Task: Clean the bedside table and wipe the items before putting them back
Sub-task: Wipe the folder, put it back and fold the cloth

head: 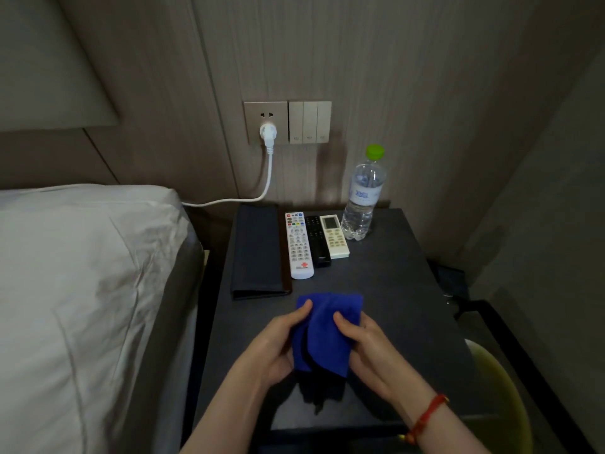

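Observation:
A blue cloth [324,332] is held above the front of the dark bedside table [402,290]. My left hand [278,342] grips its left side with the thumb on top, and my right hand [360,339] grips its right side the same way. At the back of the table lie a dark folder [257,253], a white remote [298,245], a black remote [317,240] and a cream remote [334,235], side by side. A clear water bottle with a green cap [363,198] stands upright to their right.
A bed with white bedding [78,290] runs along the left. A wall socket with a white plug and cable [268,136] and light switches [309,122] sit above the table. A yellow-green round object [504,388] and a dark frame [465,299] lie to the right.

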`<control>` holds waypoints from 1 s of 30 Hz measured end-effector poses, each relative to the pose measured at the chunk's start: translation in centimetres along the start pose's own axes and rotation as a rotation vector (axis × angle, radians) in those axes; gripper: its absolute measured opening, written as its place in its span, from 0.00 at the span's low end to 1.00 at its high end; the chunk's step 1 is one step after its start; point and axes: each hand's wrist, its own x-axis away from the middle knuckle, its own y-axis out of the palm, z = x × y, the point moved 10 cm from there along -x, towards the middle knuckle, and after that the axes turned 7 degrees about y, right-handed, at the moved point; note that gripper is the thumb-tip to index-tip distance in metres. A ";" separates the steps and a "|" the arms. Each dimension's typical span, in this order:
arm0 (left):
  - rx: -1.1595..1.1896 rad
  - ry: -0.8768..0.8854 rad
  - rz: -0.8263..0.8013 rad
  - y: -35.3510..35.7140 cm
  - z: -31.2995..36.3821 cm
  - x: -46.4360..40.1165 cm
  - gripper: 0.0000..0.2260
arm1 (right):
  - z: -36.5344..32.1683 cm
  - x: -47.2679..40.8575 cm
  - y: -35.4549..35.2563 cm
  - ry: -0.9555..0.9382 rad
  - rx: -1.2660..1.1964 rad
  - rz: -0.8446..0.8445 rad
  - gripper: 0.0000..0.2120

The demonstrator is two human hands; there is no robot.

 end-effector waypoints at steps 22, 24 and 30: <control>-0.278 0.017 0.186 -3.4 0.0 2.0 0.10 | -1.4 5.0 -11.3 0.056 0.811 0.678 0.12; -0.385 0.075 0.281 -4.4 0.3 1.5 0.15 | -4.1 5.9 -11.7 -0.075 1.107 0.857 0.14; -0.494 0.043 0.343 -6.0 -0.4 0.5 0.18 | -3.0 5.7 -9.6 -0.110 1.152 0.808 0.07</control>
